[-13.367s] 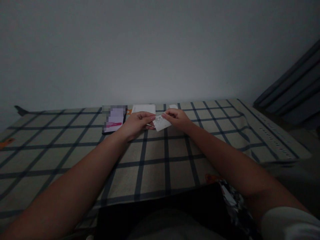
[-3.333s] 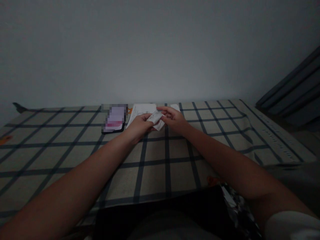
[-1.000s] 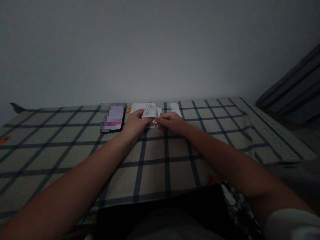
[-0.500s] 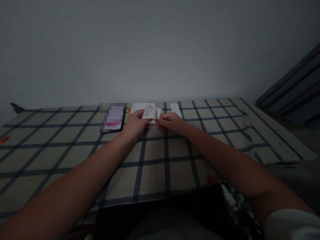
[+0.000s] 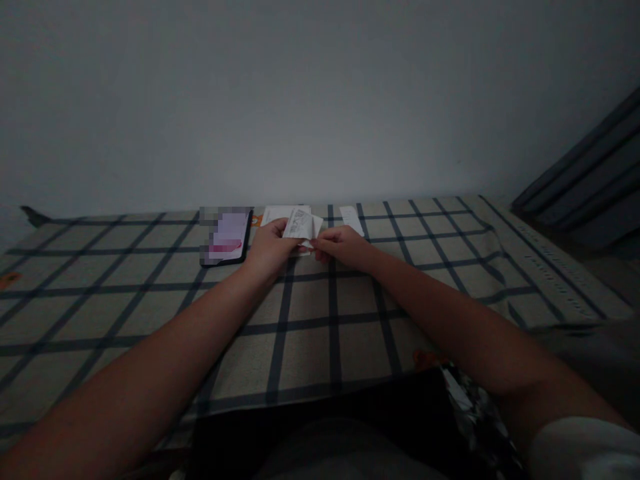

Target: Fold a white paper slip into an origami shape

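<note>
1. Head view, the hands: the left hand (image 5: 270,243) grips the printed slip (image 5: 299,224) between thumb and fingers, the thumb lying along its near edge. The right hand (image 5: 345,245) has its fingertips pinched together at the slip's lower right edge.
2. Head view, the slip: it is held up between the two hands, over the checked cloth (image 5: 305,360), its printed part curling upward and a blank corner poking out to the right (whether that is one sheet or two layers, I cannot tell).
3. Head view, progress: the handling looks partway along. Done, so far as shows: the slip is in both hands and bent. Left, I judge: it is neither flat nor neatly creased, and neither hand has let go.
4. Head view, around: white paper (image 5: 273,212) lies just behind the left hand, the phone (image 5: 225,240) to its left, and a strip (image 5: 351,219) behind the right hand.
</note>
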`<state>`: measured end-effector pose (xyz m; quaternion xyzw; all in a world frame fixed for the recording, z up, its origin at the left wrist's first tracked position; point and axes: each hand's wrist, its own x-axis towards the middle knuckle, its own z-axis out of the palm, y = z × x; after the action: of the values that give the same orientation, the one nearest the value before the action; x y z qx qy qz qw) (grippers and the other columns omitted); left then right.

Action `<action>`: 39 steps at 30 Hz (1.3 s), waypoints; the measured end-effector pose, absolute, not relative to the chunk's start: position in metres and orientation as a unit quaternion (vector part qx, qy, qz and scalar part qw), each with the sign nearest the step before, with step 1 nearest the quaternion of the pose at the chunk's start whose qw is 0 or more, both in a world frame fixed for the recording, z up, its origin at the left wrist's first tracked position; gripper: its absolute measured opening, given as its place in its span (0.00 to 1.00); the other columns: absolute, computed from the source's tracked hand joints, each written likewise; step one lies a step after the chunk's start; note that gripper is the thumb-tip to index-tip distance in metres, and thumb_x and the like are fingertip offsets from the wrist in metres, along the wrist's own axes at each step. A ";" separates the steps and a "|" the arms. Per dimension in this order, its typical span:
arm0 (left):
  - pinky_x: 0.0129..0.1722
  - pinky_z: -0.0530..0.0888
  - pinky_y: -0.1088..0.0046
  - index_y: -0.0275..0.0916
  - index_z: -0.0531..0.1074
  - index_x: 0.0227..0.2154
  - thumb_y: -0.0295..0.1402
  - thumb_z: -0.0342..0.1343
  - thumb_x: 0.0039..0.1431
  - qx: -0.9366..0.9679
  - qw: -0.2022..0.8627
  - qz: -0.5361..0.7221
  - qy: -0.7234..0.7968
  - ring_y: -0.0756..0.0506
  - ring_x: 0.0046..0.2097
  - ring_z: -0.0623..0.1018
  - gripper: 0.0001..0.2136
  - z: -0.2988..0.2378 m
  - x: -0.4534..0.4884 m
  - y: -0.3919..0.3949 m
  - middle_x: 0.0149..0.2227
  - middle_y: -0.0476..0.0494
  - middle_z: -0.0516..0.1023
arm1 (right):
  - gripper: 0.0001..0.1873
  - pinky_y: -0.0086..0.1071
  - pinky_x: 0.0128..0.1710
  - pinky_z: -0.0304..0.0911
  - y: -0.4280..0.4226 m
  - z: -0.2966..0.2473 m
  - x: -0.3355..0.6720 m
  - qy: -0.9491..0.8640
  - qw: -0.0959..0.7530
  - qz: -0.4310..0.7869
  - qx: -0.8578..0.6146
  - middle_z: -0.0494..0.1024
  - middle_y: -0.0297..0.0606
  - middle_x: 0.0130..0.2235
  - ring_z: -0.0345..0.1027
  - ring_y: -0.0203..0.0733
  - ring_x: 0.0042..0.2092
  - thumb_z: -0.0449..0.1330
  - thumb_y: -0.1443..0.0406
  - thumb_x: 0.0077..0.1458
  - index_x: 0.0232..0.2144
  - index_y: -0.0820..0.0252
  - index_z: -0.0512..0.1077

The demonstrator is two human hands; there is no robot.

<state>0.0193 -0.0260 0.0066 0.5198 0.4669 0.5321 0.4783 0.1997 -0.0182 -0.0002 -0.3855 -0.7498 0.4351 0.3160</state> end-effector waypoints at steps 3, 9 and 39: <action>0.30 0.77 0.74 0.36 0.79 0.32 0.28 0.70 0.34 0.520 0.480 0.529 0.468 0.47 0.33 0.78 0.16 0.007 0.020 -0.027 0.36 0.43 0.81 | 0.16 0.27 0.29 0.60 -0.017 -0.001 0.200 -0.753 0.315 0.428 -0.387 0.77 0.34 0.27 0.67 0.31 0.28 0.57 0.58 0.61 0.27 0.63 0.74; 0.27 0.73 0.78 0.35 0.79 0.34 0.28 0.68 0.35 0.491 0.506 0.532 0.469 0.48 0.33 0.77 0.17 0.008 0.020 -0.025 0.35 0.45 0.80 | 0.15 0.27 0.28 0.60 -0.014 -0.005 0.201 -0.755 0.309 0.446 -0.368 0.77 0.34 0.28 0.68 0.33 0.28 0.60 0.55 0.58 0.30 0.62 0.74; 0.19 0.62 0.77 0.41 0.78 0.46 0.40 0.66 0.48 0.600 0.539 0.421 0.415 0.51 0.21 0.67 0.21 0.018 0.020 -0.040 0.25 0.49 0.74 | 0.17 0.30 0.38 0.61 -0.014 0.010 0.210 -0.750 0.440 0.364 -0.334 0.76 0.36 0.35 0.67 0.37 0.37 0.63 0.52 0.55 0.35 0.61 0.76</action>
<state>0.0203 -0.0397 0.0182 0.5995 0.4153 0.4213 0.5390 0.2098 -0.0136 0.0100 -0.3336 -0.7503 0.3641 0.4395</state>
